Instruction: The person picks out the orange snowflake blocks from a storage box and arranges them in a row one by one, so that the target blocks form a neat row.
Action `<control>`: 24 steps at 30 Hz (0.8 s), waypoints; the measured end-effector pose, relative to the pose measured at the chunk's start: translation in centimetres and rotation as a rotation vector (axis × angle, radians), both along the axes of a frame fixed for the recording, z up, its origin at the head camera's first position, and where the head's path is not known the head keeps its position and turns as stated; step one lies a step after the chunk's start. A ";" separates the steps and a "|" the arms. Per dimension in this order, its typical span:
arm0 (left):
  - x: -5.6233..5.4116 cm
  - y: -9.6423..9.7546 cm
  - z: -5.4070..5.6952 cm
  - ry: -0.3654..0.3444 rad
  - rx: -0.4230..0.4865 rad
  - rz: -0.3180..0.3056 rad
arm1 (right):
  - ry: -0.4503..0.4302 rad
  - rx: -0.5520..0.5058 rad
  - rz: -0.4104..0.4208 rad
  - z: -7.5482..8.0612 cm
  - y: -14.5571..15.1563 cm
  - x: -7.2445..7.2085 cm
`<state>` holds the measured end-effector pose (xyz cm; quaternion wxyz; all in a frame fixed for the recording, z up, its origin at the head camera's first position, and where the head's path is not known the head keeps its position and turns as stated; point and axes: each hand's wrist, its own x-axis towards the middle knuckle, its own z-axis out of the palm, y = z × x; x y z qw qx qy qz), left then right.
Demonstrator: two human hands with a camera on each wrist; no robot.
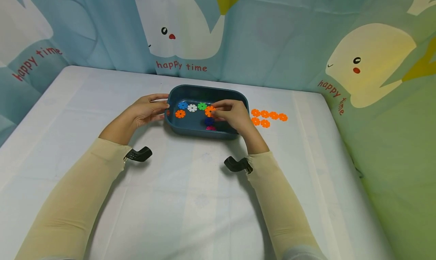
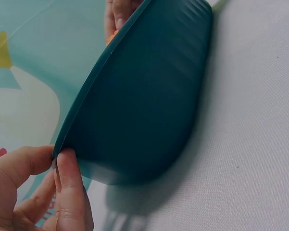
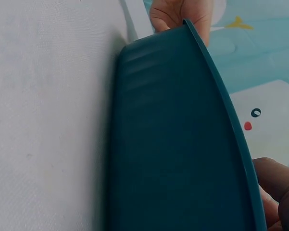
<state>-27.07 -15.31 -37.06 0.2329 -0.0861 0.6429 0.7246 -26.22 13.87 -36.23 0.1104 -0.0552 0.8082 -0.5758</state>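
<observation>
A dark teal plastic basin stands on the table, its outer wall filling much of both wrist views. My left hand pinches its left rim between thumb and fingers. Over the basin's right half, my right hand pinches an orange snowflake disc with thumb and fingertips. Inside lie a blue disc, a white disc, a green disc, another orange disc, a dark blue disc and a pink disc. The right hand covers part of the basin floor.
Several orange discs lie in two rows on the white table, just right of the basin. A curtain printed with whales hangs behind the table and along its right side. A black wrist camera juts from the left sleeve.
</observation>
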 end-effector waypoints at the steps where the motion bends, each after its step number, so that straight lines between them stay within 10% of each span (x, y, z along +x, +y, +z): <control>1: 0.0 0.0 0.0 0.000 -0.001 -0.001 | 0.002 -0.001 -0.002 0.0 0.1 0.0; 24: 0.1 0.1 0.3 -0.012 -0.016 -0.003 | 0.040 -0.059 -0.037 1.0 2.5 0.4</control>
